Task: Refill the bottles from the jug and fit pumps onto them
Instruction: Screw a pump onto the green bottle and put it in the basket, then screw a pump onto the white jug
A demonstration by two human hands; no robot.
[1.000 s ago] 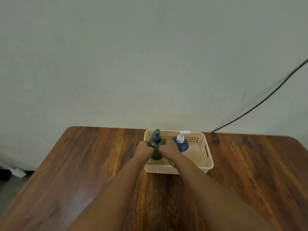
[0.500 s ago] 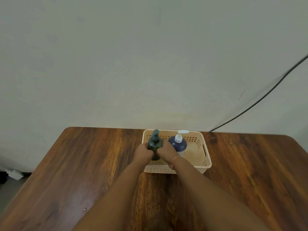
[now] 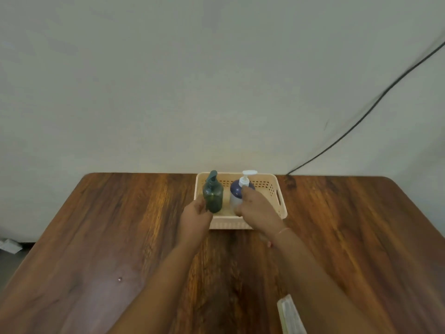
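Switching off green bottle [image 3: 213,197], R hand [image 3: 258,209] now grips blue bottle [image 3: 237,189]; L hand [image 3: 195,214] still holds it.

- A plain, pale wall [image 3: 216,80] rises beyond the fingers [image 3: 249,197], evenly lit.
- A dark wooden table [image 3: 96,225] with rounded corners spreads beneath them.
- A black cable [image 3: 375,102] slants up the wall to their right.
- Grey floor [image 3: 9,261] shows far left.

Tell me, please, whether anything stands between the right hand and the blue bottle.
Nothing visible does: the right hand touches the blue bottle in the basket; the green bottle stands apart, to its left.
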